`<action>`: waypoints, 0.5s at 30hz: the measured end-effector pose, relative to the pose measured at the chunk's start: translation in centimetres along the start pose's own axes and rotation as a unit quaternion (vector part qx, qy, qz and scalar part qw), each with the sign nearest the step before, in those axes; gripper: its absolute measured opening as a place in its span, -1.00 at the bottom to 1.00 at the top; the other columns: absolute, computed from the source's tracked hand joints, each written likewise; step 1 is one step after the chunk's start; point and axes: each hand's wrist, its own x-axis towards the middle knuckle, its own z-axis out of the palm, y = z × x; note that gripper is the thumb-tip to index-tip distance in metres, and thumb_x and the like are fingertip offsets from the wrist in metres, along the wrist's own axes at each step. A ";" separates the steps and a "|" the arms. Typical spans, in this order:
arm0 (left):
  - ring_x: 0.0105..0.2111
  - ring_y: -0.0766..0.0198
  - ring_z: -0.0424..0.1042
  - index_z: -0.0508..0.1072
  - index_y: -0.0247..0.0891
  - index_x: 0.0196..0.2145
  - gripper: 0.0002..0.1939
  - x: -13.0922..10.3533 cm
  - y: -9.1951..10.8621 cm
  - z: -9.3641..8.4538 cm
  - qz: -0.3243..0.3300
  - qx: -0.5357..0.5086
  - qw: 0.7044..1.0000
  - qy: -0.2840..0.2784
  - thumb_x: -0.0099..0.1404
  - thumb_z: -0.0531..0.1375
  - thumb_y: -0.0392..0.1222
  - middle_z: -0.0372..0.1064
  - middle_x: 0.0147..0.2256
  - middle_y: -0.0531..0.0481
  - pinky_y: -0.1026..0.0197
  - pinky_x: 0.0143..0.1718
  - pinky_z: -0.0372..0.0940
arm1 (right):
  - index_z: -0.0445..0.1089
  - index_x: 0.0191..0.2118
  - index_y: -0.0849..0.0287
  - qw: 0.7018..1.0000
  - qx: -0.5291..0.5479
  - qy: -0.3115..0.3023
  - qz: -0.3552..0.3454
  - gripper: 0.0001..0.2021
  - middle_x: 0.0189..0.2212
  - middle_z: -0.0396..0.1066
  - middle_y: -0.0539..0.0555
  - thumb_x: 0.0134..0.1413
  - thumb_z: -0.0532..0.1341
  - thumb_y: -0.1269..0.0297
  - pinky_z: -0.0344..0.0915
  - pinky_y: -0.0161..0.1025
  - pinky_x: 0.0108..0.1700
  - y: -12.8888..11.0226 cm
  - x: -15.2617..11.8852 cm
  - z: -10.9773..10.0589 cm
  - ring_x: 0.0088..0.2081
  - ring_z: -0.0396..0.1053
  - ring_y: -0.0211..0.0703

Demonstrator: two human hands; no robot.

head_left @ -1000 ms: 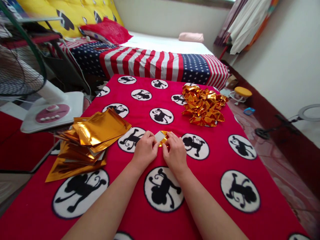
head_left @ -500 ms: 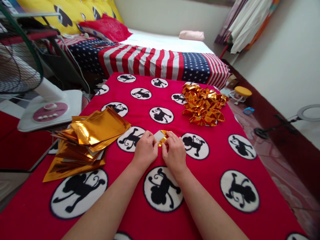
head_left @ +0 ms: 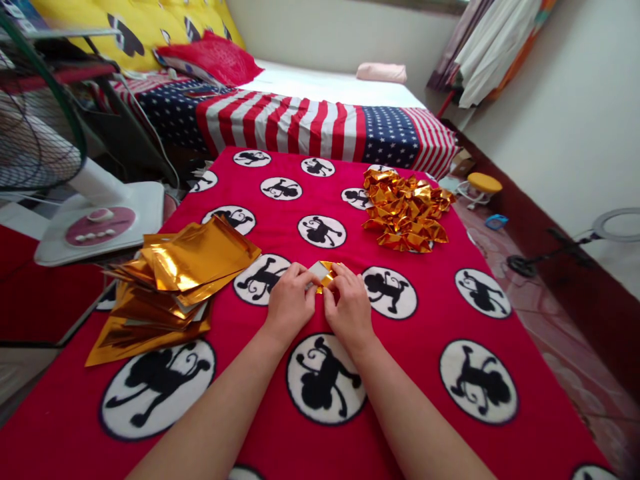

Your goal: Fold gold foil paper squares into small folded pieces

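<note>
A small piece of gold foil paper (head_left: 320, 269), partly folded with its pale back showing, lies on the red cloth between my hands. My left hand (head_left: 293, 300) is closed on its left side, fingers curled and thumb pressed near the middle. On the opposite side my right hand (head_left: 348, 300) grips the gold part, its fingertips bent over the edge. The fingers hide much of the paper. Left of my hands rests a loose stack of flat gold foil sheets (head_left: 200, 260). Farther off to the right sits a heap of folded gold foil pieces (head_left: 407, 210).
The red cloth (head_left: 415, 413) with monkey prints covers the table. A fan base (head_left: 127, 207) stands at the left edge. Beyond the table is a bed with a striped and starred cover (head_left: 295, 123). A yellow stool (head_left: 485, 183) is on the floor at right.
My hands keep almost the same hold on the foil paper. The left fingers have shifted only slightly, and the view has moved a little.
</note>
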 end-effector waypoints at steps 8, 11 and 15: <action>-0.29 0.24 0.37 0.50 -0.22 -0.34 -0.85 0.0 -0.1 0.1 0.004 0.002 1.000 0.005 0.23 0.14 -0.36 0.32 -0.28 -0.04 0.20 -0.23 0.31 | 0.31 -0.32 0.15 1.000 0.026 0.011 -0.002 -0.87 0.14 0.33 0.24 0.04 0.10 0.51 -0.03 0.14 0.29 0.4 0.0 0.0 0.24 0.17 0.02; -0.29 0.24 0.38 0.50 -0.22 -0.34 -0.85 0.0 -0.1 0.1 0.001 0.002 1.000 0.004 0.23 0.14 -0.36 0.33 -0.29 -0.04 0.20 -0.24 0.32 | 0.31 -0.32 0.15 0.999 0.031 0.009 -0.004 -0.85 0.13 0.33 0.24 0.04 0.09 0.53 -0.04 0.14 0.29 0.5 0.0 0.1 0.24 0.17 0.02; -0.30 0.24 0.39 0.51 -0.22 -0.35 -0.85 0.1 -0.1 0.0 0.000 -0.004 1.000 0.004 0.22 0.15 -0.36 0.34 -0.29 -0.04 0.19 -0.24 0.33 | 0.32 -0.31 0.14 0.999 0.045 0.008 0.001 -0.82 0.12 0.33 0.23 0.02 0.09 0.55 -0.01 0.14 0.28 0.6 0.1 0.0 0.22 0.18 0.01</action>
